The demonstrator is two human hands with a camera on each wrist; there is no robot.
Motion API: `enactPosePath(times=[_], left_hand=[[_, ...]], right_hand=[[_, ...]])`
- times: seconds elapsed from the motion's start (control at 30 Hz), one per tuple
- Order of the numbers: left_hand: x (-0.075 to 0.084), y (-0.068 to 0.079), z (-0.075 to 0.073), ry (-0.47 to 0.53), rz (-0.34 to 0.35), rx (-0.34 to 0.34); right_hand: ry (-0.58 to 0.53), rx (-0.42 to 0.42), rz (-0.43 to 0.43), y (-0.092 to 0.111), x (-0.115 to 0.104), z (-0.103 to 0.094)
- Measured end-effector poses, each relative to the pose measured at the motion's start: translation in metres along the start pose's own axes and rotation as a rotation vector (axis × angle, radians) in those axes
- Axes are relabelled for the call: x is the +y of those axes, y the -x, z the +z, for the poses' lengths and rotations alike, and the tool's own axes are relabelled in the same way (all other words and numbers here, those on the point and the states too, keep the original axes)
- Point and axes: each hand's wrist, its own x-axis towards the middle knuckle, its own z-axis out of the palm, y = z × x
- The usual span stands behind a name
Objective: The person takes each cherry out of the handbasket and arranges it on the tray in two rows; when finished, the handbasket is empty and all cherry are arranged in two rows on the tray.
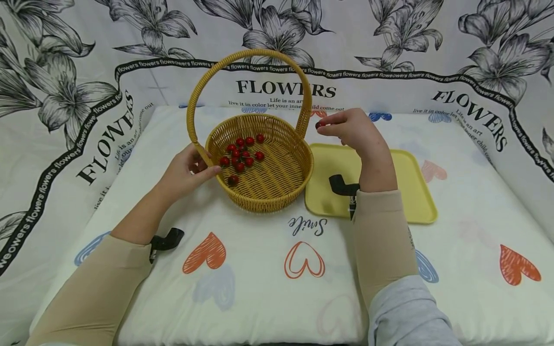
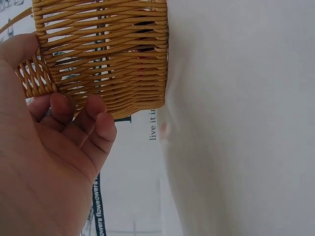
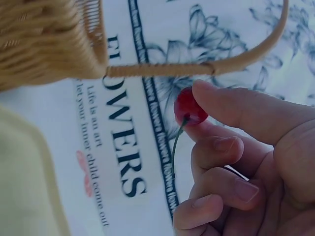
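A round woven basket point(image 1: 281, 178) with a tall arched handle stands on the table, several red cherries point(image 1: 240, 167) gathered on the left of its floor. My left hand point(image 1: 183, 169) grips the basket's left rim beside the foot of the handle. In the left wrist view, its thumb lies at the rim and the fingers curl by the woven side point(image 2: 113, 64). To the right of the basket, my right hand point(image 1: 361, 132) pinches one red cherry point(image 3: 189, 108) between thumb and index finger. A green stem hangs from that cherry in the right wrist view.
A yellow tray point(image 1: 413, 192) lies right of the basket, beneath my right forearm and partly covered by it. Heart-printed white cloth point(image 1: 259, 298) covers the table. Flower-printed fabric point(image 1: 346, 38) rises behind and at the sides. The basket's handle point(image 1: 259, 52) arches high over the bowl.
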Motion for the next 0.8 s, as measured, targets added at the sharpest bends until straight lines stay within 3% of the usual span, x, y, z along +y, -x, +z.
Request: enactPosePath(times=[0.23, 0.6, 0.8], left_hand=[[0.000, 0.000, -0.001, 0.000, 0.003, -0.002], [0.008, 0.000, -0.001, -0.012, -0.020, -0.009], [0.002, -0.001, 0.000, -0.010, -0.009, -0.010]], right_hand=[[-0.039, 0.029, 0.028, -0.022, 0.024, 0.009], [0.098, 0.045, -0.024, -0.052, 0.050, 0.040], [0.134, 0.049, -0.026, -0.059, 0.060, 0.049]])
